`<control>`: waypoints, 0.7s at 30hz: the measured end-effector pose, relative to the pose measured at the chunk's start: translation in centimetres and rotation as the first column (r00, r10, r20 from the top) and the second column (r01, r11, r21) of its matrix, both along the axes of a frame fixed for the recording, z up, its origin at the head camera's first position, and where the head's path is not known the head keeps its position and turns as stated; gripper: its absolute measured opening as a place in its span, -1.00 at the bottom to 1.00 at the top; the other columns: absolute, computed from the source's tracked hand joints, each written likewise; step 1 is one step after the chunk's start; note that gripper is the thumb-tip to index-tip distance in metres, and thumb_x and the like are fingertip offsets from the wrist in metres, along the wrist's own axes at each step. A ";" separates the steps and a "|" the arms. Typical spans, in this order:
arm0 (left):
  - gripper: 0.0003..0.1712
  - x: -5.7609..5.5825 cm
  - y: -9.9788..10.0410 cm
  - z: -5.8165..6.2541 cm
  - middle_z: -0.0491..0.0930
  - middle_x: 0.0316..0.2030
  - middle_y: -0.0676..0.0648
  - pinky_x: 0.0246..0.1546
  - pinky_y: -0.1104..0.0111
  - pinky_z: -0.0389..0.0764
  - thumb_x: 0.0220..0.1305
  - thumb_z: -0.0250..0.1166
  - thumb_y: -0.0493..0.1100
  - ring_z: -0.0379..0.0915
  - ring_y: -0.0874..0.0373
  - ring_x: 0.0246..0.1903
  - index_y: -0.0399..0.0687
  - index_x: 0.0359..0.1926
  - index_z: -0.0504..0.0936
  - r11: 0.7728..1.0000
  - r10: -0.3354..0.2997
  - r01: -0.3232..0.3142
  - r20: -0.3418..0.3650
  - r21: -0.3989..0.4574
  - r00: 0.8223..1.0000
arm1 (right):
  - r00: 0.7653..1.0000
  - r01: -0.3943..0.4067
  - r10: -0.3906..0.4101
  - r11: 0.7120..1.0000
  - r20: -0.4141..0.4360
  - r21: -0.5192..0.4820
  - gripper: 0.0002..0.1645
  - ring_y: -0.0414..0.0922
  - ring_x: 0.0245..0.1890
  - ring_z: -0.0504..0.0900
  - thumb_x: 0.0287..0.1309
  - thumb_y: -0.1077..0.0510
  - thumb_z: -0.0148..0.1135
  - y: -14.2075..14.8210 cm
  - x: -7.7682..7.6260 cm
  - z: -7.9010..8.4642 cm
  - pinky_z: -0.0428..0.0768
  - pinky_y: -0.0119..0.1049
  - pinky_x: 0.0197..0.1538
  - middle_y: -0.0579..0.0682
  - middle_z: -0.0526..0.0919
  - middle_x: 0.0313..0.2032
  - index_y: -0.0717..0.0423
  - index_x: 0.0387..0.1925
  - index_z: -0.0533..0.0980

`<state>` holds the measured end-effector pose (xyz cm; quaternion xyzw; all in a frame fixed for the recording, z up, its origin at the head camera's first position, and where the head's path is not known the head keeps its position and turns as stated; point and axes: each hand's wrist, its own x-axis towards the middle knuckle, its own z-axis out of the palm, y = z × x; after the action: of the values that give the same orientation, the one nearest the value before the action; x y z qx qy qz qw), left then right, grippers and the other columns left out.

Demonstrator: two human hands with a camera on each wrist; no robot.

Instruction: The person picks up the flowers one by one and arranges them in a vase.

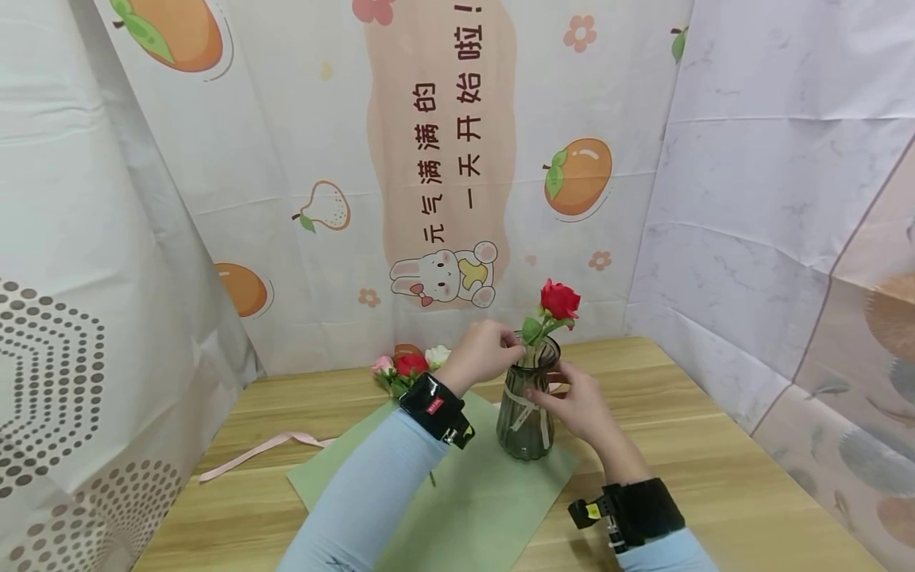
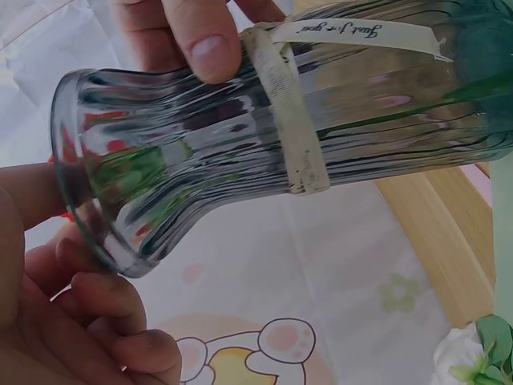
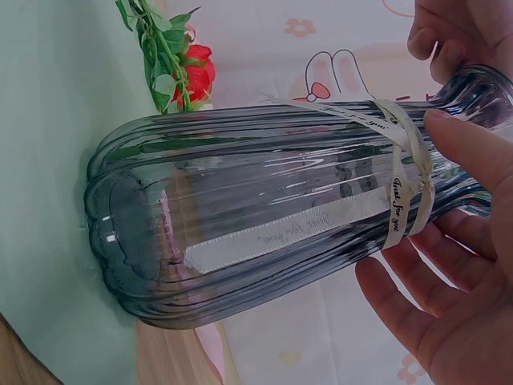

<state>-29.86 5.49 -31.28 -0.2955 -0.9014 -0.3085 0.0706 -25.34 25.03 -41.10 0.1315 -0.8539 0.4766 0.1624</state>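
A ribbed, smoky glass vase stands upright on a green sheet, a pale ribbon printed "Just for you" tied about its neck. My right hand grips the neck, thumb on the near side and fingers around the far side. One red rose rises from the mouth, its green stem showing through the glass. At the left of the rim, my left hand pinches the rose just below its leaves with curled fingers; its fingertips are partly hidden by the rim in the left wrist view.
Behind my left forearm lie more flowers: a red rose, a pink bloom and a white bloom. The green sheet covers part of the wooden table. A pink ribbon trails at left. A printed curtain hangs behind.
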 end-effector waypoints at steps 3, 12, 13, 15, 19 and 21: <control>-0.82 -0.1 -0.3 0.2 0.59 -0.51 0.13 -0.51 0.41 0.44 0.38 0.34 -0.08 0.44 0.23 -0.50 0.02 -0.39 0.73 1.000 -0.004 0.004 -0.013 0.026 1.000 | 1.000 0.000 0.000 1.000 0.011 -0.008 -0.35 0.17 -0.04 0.65 0.14 0.02 0.54 0.0 0.1 0.1 0.70 -0.14 -0.20 0.19 0.65 0.04 0.14 0.21 0.52; -0.86 0.2 -1.9 0.5 0.54 -0.50 0.08 -0.53 0.36 0.41 0.42 0.31 -0.04 0.41 0.19 -0.53 0.05 -0.25 0.72 0.993 0.014 -0.009 -0.040 0.116 0.999 | 0.999 0.016 -0.016 1.000 0.030 0.004 -0.34 0.11 -0.06 0.65 0.14 -0.01 0.54 0.0 0.1 0.1 0.70 -0.13 -0.20 0.16 0.66 0.01 0.12 0.20 0.52; -0.87 0.2 -2.2 0.6 0.54 -0.50 0.07 -0.53 0.36 0.41 0.42 0.30 -0.05 0.41 0.18 -0.53 0.05 -0.24 0.71 0.991 0.018 -0.013 -0.043 0.131 0.999 | 0.999 0.014 -0.014 1.000 0.030 0.004 -0.34 0.11 -0.05 0.65 0.14 -0.01 0.54 0.0 0.1 0.1 0.70 -0.13 -0.20 0.16 0.66 0.01 0.12 0.20 0.52; -0.87 0.3 -2.7 0.7 0.54 -0.48 0.05 -0.51 0.35 0.42 0.43 0.30 -0.06 0.42 0.17 -0.51 0.03 -0.22 0.70 0.987 0.029 -0.021 -0.047 0.162 0.998 | 0.999 0.012 -0.013 1.000 0.030 0.002 -0.35 0.12 -0.05 0.65 0.14 -0.01 0.54 0.0 0.1 0.2 0.70 -0.13 -0.20 0.16 0.65 0.01 0.13 0.20 0.52; -0.86 0.3 -4.0 1.0 0.52 -0.46 0.02 -0.47 0.33 0.40 0.42 0.31 -0.06 0.40 0.13 -0.49 -0.01 -0.20 0.69 0.975 0.046 -0.035 -0.049 0.221 0.998 | 1.000 0.010 -0.010 1.000 0.021 0.000 -0.36 0.12 -0.06 0.65 0.14 0.01 0.54 -0.1 0.1 0.1 0.70 -0.16 -0.22 0.16 0.66 -0.01 0.14 0.19 0.52; -0.85 0.3 -4.7 1.0 0.50 -0.47 0.01 -0.46 0.32 0.39 0.42 0.32 -0.05 0.39 0.13 -0.50 -0.01 -0.21 0.69 0.970 0.052 -0.039 -0.049 0.239 0.997 | 1.000 0.016 -0.016 1.000 0.016 0.004 -0.37 0.12 -0.07 0.64 0.14 0.01 0.54 -0.1 0.2 0.2 0.69 -0.18 -0.24 0.16 0.66 -0.02 0.14 0.18 0.53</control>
<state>-29.60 0.80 -30.28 -0.2727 -0.8622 -0.4042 0.1373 -25.18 24.95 -40.95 0.1212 -0.8571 0.4747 0.1593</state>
